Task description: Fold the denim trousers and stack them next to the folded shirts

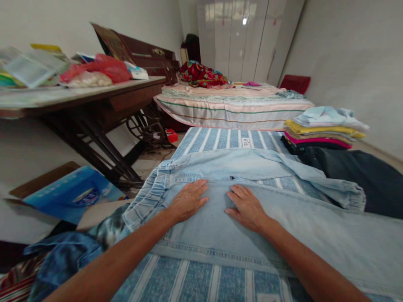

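Observation:
Light blue jeans [214,226] with a gathered elastic waist lie spread across a blue-and-white striped surface [204,140], waist to the left, legs stretching right. One leg ends in a gathered cuff at the right; the nearer leg runs out of view. My left hand [189,200] rests flat on the denim near the waistband, fingers stretched out. Close to the middle, my right hand [245,206] lies on the jeans with its fingers apart. A small dark spot [232,178] shows on the seam between the two hands. Neither hand grips the cloth.
A folded clothes stack [324,130] and dark trousers [359,172] are at the right. On the left stand a sewing machine table [126,90] with bags on it, a blue box [75,193] and a clothes pile [63,260]. A bed [233,111] lies beyond.

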`<state>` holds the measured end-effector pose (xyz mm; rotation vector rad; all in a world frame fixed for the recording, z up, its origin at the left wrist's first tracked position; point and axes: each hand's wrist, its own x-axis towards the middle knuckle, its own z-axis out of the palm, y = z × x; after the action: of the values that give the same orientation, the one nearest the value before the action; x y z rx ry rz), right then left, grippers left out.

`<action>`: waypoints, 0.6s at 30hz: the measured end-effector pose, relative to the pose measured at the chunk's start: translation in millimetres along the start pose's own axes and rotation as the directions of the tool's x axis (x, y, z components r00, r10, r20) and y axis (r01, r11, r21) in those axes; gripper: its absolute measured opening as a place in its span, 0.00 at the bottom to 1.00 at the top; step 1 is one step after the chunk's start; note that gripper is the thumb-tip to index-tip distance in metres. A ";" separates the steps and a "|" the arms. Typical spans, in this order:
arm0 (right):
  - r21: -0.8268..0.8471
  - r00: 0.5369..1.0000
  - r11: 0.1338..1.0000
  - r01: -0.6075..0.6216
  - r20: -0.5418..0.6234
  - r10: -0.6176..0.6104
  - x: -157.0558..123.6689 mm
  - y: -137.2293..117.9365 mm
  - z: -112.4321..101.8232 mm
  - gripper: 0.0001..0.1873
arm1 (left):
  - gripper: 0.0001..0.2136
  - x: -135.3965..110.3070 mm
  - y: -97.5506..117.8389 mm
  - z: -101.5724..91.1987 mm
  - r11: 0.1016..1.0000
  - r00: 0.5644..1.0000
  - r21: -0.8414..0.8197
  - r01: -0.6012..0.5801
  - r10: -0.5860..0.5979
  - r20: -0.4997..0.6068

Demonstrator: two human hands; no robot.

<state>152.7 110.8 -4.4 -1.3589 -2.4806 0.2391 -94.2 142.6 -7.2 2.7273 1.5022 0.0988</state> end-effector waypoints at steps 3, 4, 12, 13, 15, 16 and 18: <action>-0.027 0.997 0.999 -0.035 0.064 0.037 -6.2 9.1 12.4 0.27 | 0.19 -2.4 -0.2 -1.0 0.998 0.997 0.046 0.052 -0.049 -0.057; -0.024 0.996 0.999 -0.040 0.073 0.041 -7.0 9.1 14.8 0.28 | 0.18 -3.4 -0.9 -1.4 0.995 0.995 0.062 0.072 -0.067 -0.076; -0.028 0.999 0.999 -0.037 0.029 0.038 -7.0 7.9 14.7 0.28 | 0.16 -13.2 -9.9 -6.6 0.952 0.943 0.090 0.292 -0.271 -0.192; -0.029 0.999 0.999 -0.037 0.029 0.038 -7.0 8.4 15.0 0.28 | 0.16 -14.8 -10.2 -7.2 0.944 0.936 0.094 0.316 -0.293 -0.196; -0.032 0.999 0.999 -0.041 0.034 0.042 -7.0 9.2 15.8 0.29 | 0.16 -18.1 -9.9 -8.6 0.932 0.928 0.107 0.348 -0.326 -0.181; -0.033 0.998 0.999 -0.044 0.039 0.045 -6.9 9.5 16.3 0.29 | 0.17 -19.7 -9.2 -9.3 0.927 0.927 0.115 0.356 -0.336 -0.165; -0.034 0.998 0.998 -0.048 0.050 0.050 -6.8 9.7 17.0 0.29 | 0.18 -22.9 -7.1 -10.5 0.924 0.930 0.127 0.360 -0.346 -0.123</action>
<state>158.1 110.2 -24.4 -1.4451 -2.5050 0.2475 -113.1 127.0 1.9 2.5333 2.0826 0.1191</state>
